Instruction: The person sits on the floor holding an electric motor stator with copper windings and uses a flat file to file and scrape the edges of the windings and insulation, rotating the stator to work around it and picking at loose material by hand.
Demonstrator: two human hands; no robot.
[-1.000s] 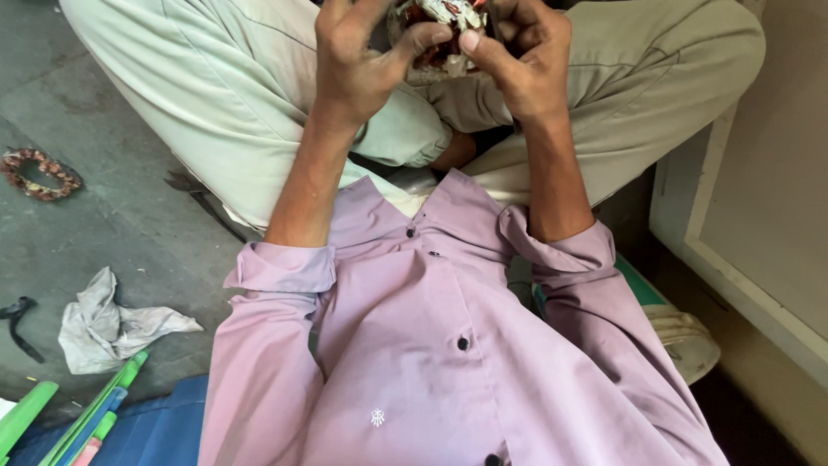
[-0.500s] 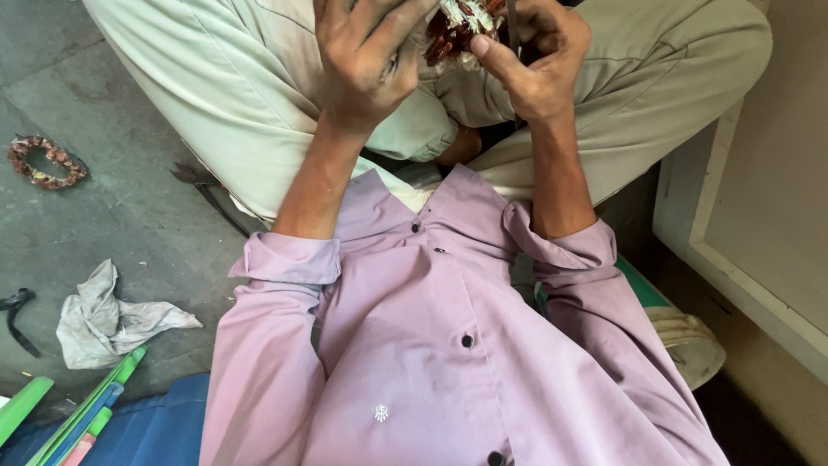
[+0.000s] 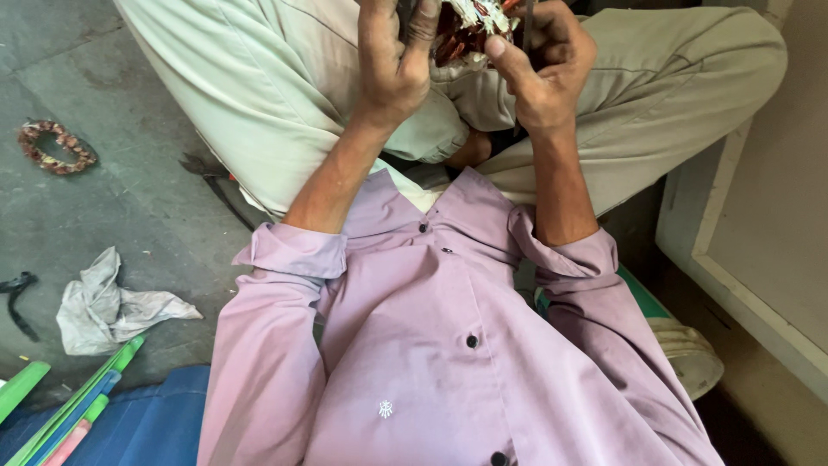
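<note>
A person sat cross-legged on a grey concrete floor (image 3: pixel 112 207), seen from above by their own head camera. A lilac button-up shirt (image 3: pixel 414 345) with rolled-up sleeves filled the lower half of the view, and pale green trousers (image 3: pixel 285 95) stretched across the top.

To the right stood a cream-coloured panel (image 3: pixel 759 242) with a raised frame. A blue mat (image 3: pixel 147 431) lay at the bottom left, with green and pink sticks (image 3: pixel 78 406) resting on its edge.

A crumpled white rag (image 3: pixel 108 306) lay on the floor to the left. Farther up sat a small beaded ring (image 3: pixel 56 147) in dull red and brown, well apart from the hands. A dark tool (image 3: pixel 216 185) lay just beside the left knee.

Both hands were raised over the lap at the top edge of the picture. The left hand (image 3: pixel 392 65) had its fingers curled around a small red and white bundle (image 3: pixel 470 30) of wound strands. The right hand (image 3: pixel 543 73) pinched the same bundle from the other side, thumb pressed against it. The bundle sat between the two hands, partly cut off by the frame.
</note>
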